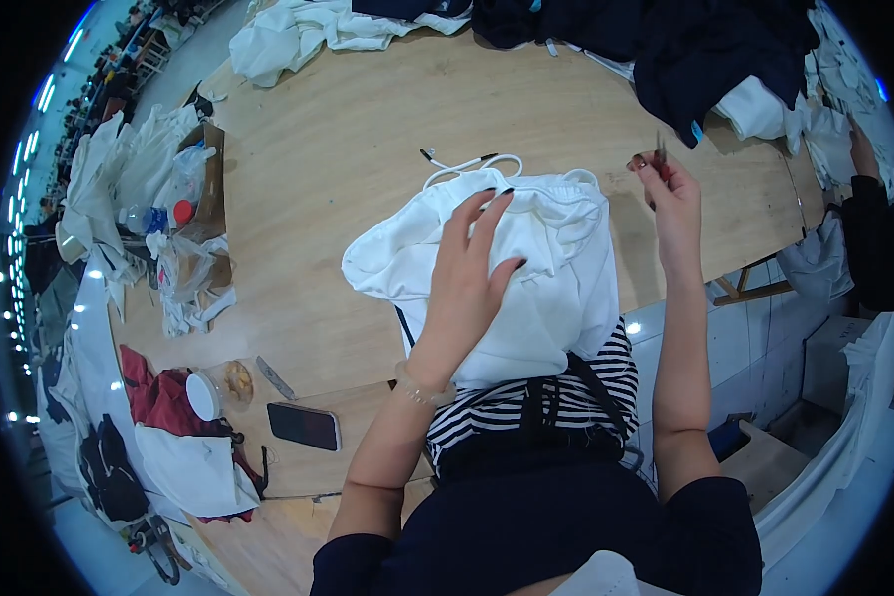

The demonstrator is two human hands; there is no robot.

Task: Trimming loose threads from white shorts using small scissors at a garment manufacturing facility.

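A white garment (pixel 576 283) with a gathered waistband lies bunched at the table's near edge, partly over my lap. Its white drawstring (pixel 454 170), with dark tips, trails onto the wood beyond it. My left hand (pixel 464 273) rests on the cloth, fingers spread, holding nothing. Off to the right, my right hand (pixel 673 194) is raised away from the garment. Its closed fingers grip what look like small thread snips (pixel 661 149), a pointed metal blade with a bit of red showing. Most of that tool is hidden in the hand.
The wooden table (pixel 308 189) carries dark blue cloth (pixel 725 60) and white cloth (pixel 288 40) along its far side. At left stand a cardboard box (pixel 209 184), a plastic jar (pixel 230 385), a grey blade-like tool (pixel 275 377) and a phone (pixel 304 425). Another person's sleeve (pixel 869 228) shows far right.
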